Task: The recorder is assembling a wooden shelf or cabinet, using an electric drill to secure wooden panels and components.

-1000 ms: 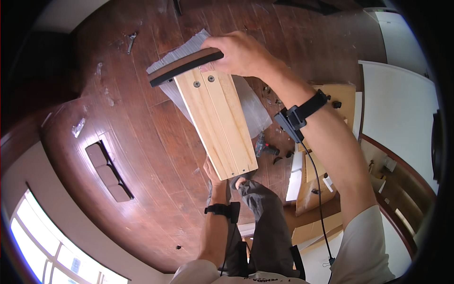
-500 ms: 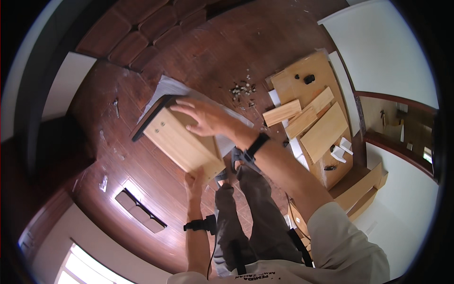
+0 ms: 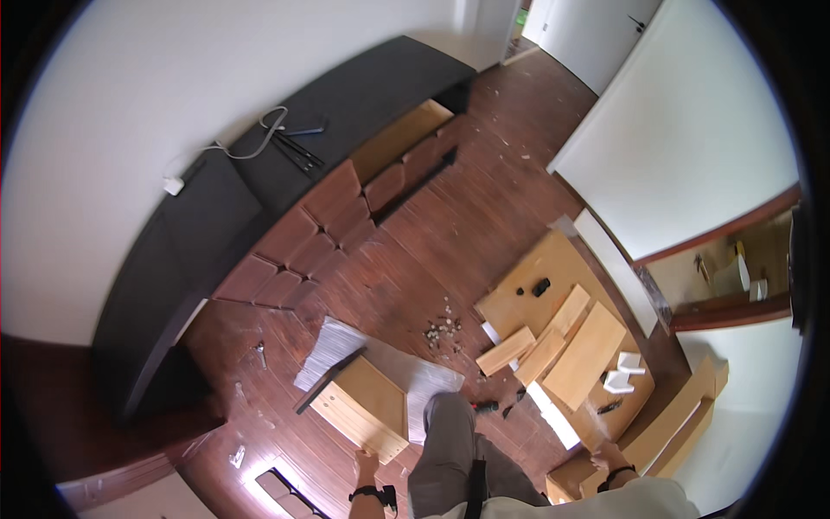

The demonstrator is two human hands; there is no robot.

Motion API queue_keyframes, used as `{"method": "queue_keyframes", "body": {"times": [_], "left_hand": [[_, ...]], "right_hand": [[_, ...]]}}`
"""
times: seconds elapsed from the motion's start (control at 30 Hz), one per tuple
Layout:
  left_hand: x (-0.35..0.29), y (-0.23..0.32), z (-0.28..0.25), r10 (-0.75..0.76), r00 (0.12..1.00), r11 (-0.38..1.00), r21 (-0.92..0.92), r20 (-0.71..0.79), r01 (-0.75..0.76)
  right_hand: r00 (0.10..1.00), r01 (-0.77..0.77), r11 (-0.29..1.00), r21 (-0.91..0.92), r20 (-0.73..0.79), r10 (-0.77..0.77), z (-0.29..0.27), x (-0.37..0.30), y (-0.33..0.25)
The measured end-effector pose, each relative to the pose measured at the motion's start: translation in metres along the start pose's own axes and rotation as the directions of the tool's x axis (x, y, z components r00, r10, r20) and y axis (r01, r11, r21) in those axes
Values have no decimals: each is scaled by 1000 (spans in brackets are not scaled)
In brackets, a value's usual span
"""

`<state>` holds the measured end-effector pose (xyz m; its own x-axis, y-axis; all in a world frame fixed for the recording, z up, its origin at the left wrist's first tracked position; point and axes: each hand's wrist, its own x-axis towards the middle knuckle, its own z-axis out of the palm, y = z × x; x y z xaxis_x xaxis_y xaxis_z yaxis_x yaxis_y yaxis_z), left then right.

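Note:
A light wooden drawer (image 3: 356, 417) with a dark front panel (image 3: 329, 381) stands tilted in front of me, partly over a white foam sheet (image 3: 437, 381). Two round fittings show in its side near the dark panel. My left hand (image 3: 367, 462) is closed at the drawer's near corner and grips its edge. Away on the right, my right hand (image 3: 609, 456) is off the drawer and nearest to an open cardboard box (image 3: 670, 432). Its fingers are small and partly hidden, so I cannot make out their pose.
Wooden boards (image 3: 586, 355) and white brackets (image 3: 619, 381) lie on flattened cardboard (image 3: 536, 270) at right. A pile of small hardware (image 3: 443, 330) is on the floor, with a wrench-like tool (image 3: 261, 353) to the left. A long dark cabinet (image 3: 285, 203) with one drawer opening lines the wall.
My right hand has left the drawer and moved far to the right. The drawer has come down toward the foam sheet, with my left hand still at its corner. The view has tilted up.

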<state>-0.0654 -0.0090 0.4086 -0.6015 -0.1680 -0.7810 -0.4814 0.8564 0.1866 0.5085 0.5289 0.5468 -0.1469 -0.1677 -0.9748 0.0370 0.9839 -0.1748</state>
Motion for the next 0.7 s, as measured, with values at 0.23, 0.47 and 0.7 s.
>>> {"method": "queue_keyframes", "body": {"times": [0.23, 0.47, 0.7], "left_hand": [[25, 161, -129, 252, 877, 966, -151, 408, -207], [92, 546, -261, 536, 664, 807, 86, -520, -584], [148, 684, -305, 282, 806, 956, 77, -520, -285]], "right_hand": [[606, 249, 306, 919, -394, 691, -266, 37, 27], [637, 465, 421, 779, -625, 452, -636, 103, -5], [686, 711, -61, 701, -672, 278, -804, 62, -47]]}}
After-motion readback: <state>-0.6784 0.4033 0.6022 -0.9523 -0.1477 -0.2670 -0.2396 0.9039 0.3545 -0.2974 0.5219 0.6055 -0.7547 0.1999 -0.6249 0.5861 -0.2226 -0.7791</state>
